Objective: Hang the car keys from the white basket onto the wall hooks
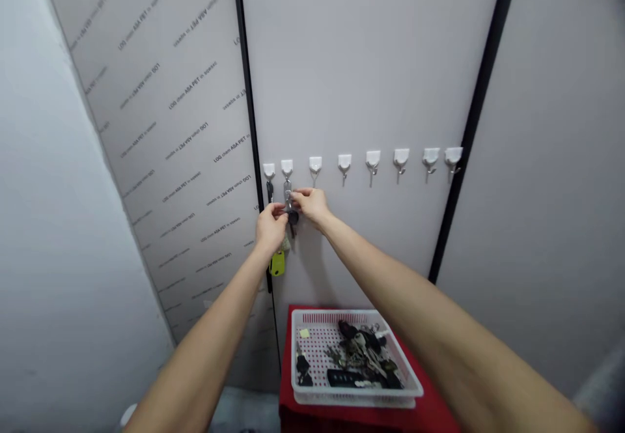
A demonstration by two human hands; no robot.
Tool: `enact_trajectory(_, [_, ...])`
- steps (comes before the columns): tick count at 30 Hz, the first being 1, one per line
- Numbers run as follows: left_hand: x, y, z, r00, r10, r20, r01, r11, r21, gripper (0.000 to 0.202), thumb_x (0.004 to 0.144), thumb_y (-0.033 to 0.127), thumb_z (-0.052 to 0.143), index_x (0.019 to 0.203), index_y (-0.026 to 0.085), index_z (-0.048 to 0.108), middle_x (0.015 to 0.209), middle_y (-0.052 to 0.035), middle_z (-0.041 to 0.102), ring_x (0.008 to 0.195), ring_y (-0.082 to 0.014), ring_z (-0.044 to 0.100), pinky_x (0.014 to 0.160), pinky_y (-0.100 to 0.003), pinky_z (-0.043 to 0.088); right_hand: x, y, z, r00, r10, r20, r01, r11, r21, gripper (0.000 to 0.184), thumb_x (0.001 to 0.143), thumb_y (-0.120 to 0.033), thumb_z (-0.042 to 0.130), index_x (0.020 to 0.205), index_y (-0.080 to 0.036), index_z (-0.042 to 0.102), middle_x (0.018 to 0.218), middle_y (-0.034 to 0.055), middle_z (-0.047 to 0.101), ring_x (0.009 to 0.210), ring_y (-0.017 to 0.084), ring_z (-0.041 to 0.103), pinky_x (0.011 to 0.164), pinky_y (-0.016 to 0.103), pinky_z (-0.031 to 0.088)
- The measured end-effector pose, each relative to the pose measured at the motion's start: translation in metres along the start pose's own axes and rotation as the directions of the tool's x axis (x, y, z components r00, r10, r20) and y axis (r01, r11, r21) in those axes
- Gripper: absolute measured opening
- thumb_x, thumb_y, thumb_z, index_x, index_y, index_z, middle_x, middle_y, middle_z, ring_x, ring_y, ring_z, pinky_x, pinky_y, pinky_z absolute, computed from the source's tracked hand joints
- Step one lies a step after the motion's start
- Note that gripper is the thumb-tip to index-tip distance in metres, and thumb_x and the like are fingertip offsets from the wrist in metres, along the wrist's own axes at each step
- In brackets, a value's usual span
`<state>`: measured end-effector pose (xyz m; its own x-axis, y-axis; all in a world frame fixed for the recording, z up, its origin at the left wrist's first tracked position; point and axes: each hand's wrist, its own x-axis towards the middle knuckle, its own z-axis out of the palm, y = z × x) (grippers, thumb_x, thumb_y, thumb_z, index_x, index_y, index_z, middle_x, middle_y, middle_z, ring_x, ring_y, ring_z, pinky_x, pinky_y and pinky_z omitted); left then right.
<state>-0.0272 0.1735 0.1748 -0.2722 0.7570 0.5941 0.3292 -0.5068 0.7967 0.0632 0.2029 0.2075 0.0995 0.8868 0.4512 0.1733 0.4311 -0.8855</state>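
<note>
A bunch of keys (293, 219) with a silver clip (288, 189) hangs from the second hook (287, 167) from the left. My right hand (314, 206) pinches the clip from the right side. My left hand (271, 228) is just below, its thumb and fingertips closed at the left edge of the same keys. Behind the left hand, another set with a dark fob (269, 191) hangs on the first hook (269, 170). A yellow-green key tag (277, 264) dangles under the left hand; the hand hides which set it belongs to.
Several more white hooks (373, 159) run in a row to the right along the pale wall panel (375, 62). Below, a white perforated basket (359, 397) with many keys (366, 351) stands on a red surface (312, 418). Dark vertical strips (461, 159) border the panel.
</note>
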Motion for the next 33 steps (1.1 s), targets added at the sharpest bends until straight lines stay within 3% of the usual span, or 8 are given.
enact_trajectory(3, [-0.032,-0.012,0.003,0.999,0.020,0.037,-0.021,0.999,0.025,0.018,0.058,0.011,0.044,0.075,0.013,0.051,0.067,-0.0005,0.053,0.060,-0.0078,0.047,0.062,-0.022,0.037,-0.021,0.020,-0.021,1.000,-0.027,0.009,0.027,1.000,-0.009,0.023,0.058,-0.026,0.049,0.075,-0.011,0.056,0.064,0.0023,0.056,0.054,0.007,0.048,0.049,0.019,0.037])
enact_trajectory(7, [-0.114,-0.048,0.020,0.971,-0.026,0.237,0.001,0.995,0.102,0.021,0.062,0.014,0.041,0.081,0.014,0.050,0.077,-0.0022,0.053,0.070,-0.0097,0.047,0.067,-0.023,0.036,-0.075,0.073,-0.059,0.987,0.084,0.136,-0.075,0.995,-0.072,0.020,0.060,-0.022,0.047,0.075,-0.011,0.056,0.060,0.0013,0.056,0.051,0.007,0.047,0.048,0.019,0.037])
enact_trajectory(10, [-0.178,-0.079,0.032,0.847,-0.086,0.525,-0.051,0.969,0.240,0.026,0.061,0.014,0.043,0.086,0.017,0.049,0.086,-0.0031,0.053,0.082,-0.0127,0.045,0.076,-0.025,0.033,-0.129,0.124,-0.086,0.958,0.209,0.194,-0.167,0.962,-0.214,0.020,0.060,-0.021,0.046,0.075,-0.012,0.056,0.063,0.0022,0.058,0.054,0.008,0.049,0.052,0.021,0.038])
enact_trajectory(13, [-0.211,-0.100,0.040,0.732,-0.198,0.651,-0.088,0.921,0.380,0.030,0.058,0.016,0.047,0.088,0.018,0.049,0.090,-0.0042,0.052,0.087,-0.0159,0.043,0.077,-0.027,0.031,-0.173,0.165,-0.105,0.927,0.265,0.264,-0.126,0.886,-0.445,0.019,0.060,-0.021,0.045,0.073,-0.015,0.057,0.068,0.0027,0.059,0.060,0.011,0.051,0.058,0.023,0.037])
enact_trajectory(16, [-0.210,-0.106,0.043,0.639,-0.321,0.699,-0.095,0.869,0.486,0.029,0.055,0.020,0.051,0.084,0.019,0.051,0.088,-0.0049,0.052,0.084,-0.0180,0.044,0.072,-0.027,0.033,-0.194,0.183,-0.115,0.898,0.281,0.338,0.000,0.768,-0.640,0.018,0.057,-0.018,0.048,0.073,-0.017,0.058,0.070,0.0028,0.059,0.063,0.013,0.051,0.060,0.023,0.036])
enact_trajectory(20, [-0.199,-0.105,0.043,0.550,-0.461,0.697,-0.045,0.817,0.576,0.030,0.051,0.025,0.054,0.081,0.021,0.051,0.075,-0.0019,0.054,0.070,-0.0164,0.048,0.058,-0.024,0.034,-0.196,0.183,-0.115,0.890,0.301,0.342,0.028,0.714,-0.700,0.021,0.059,-0.022,0.047,0.078,-0.019,0.056,0.074,0.0031,0.059,0.066,0.013,0.051,0.059,0.021,0.034])
enact_trajectory(27, [-0.204,-0.107,0.043,0.594,-0.422,0.685,-0.085,0.813,0.575,0.023,0.051,0.030,0.054,0.071,0.020,0.052,0.072,-0.0014,0.054,0.067,-0.0152,0.047,0.054,-0.021,0.030,-0.200,0.178,-0.113,0.910,0.259,0.323,0.058,0.693,-0.718,0.021,0.065,-0.025,0.040,0.079,-0.019,0.055,0.080,0.0038,0.057,0.073,0.013,0.050,0.063,0.022,0.032])
enact_trajectory(33, [-0.202,-0.105,0.044,0.549,-0.453,0.702,-0.104,0.797,0.595,0.024,0.054,0.038,0.050,0.067,0.018,0.054,0.070,-0.0026,0.055,0.065,-0.0151,0.047,0.052,-0.021,0.029,-0.202,0.176,-0.114,0.909,0.268,0.319,0.061,0.673,-0.737,0.021,0.067,-0.027,0.038,0.075,-0.019,0.056,0.077,0.0033,0.058,0.070,0.013,0.050,0.061,0.021,0.032])
